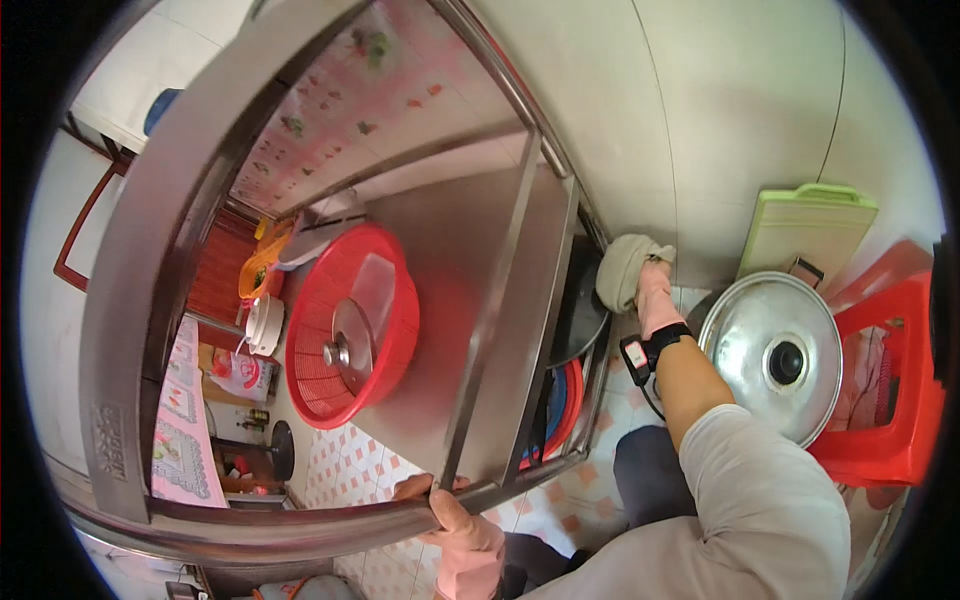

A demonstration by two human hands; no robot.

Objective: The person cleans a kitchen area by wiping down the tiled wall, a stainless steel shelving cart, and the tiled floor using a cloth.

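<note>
My right hand (654,281), in a pink glove and with a strapped device at the wrist, holds a bunched grey-green cloth (624,274). The cloth is beside the stainless steel rack's rear leg, close to the pale wall; whether it touches either is unclear. At the bottom centre, my left hand (457,521), also in pink, grips the metal tube (360,525) at the edge of the stainless steel rack, its fingers wrapped around it. On the rack's shelf (450,225) stands a red plastic basket (409,330) with a glass lid (364,330) inside.
A large metal lid (731,345) with a black knob is near my right forearm, by a red plastic stool (862,450). A green-edged cutting board (802,225) leans on the wall. A dark pan (585,307) and red and blue basins (562,412) sit on the lower shelf.
</note>
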